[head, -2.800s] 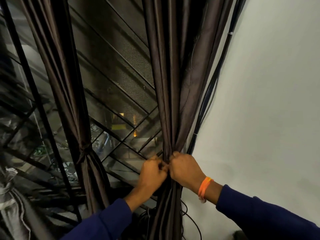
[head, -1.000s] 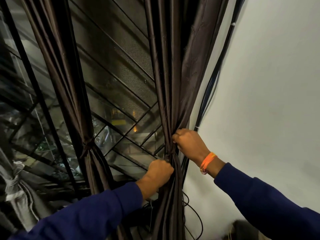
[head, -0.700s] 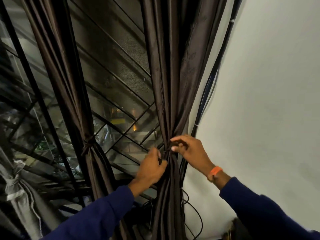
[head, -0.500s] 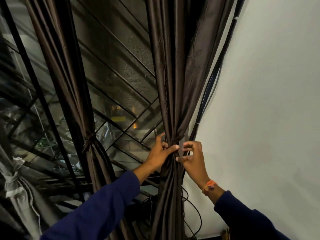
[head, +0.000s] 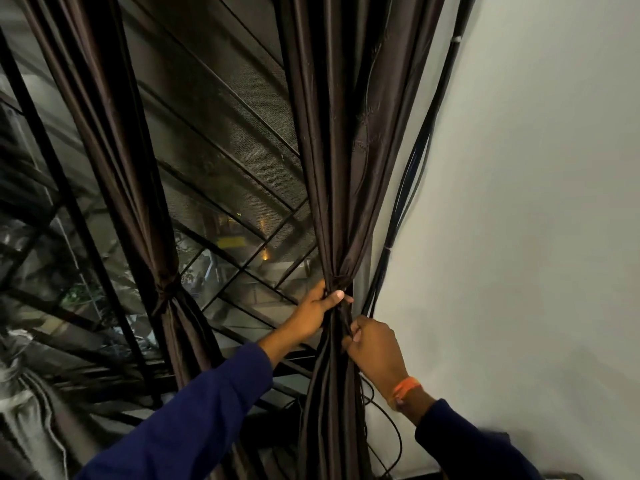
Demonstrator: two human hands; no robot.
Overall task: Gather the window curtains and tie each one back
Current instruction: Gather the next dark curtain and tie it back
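Observation:
A dark brown curtain (head: 341,161) hangs next to the white wall, gathered into a narrow waist. My left hand (head: 317,306) grips that waist from the left, thumb across the front folds. Just below and to the right, my right hand (head: 375,344) has its fingers curled on the curtain's right edge; an orange band sits on its wrist. A tie band is not clearly visible under my fingers. A second brown curtain (head: 138,174) hangs to the left, cinched with a knot (head: 165,292).
Behind the curtains is a window with black diagonal bars (head: 221,220) and mesh. Black cables (head: 407,188) run down the white wall (head: 526,209) beside the right curtain and loop near the floor. A grey tied curtain (head: 24,393) hangs at the far left.
My right hand has dropped from level with the gathered waist to just below it, fingers curling on the fabric. My left hand stayed on the waist, thumb now across the front.

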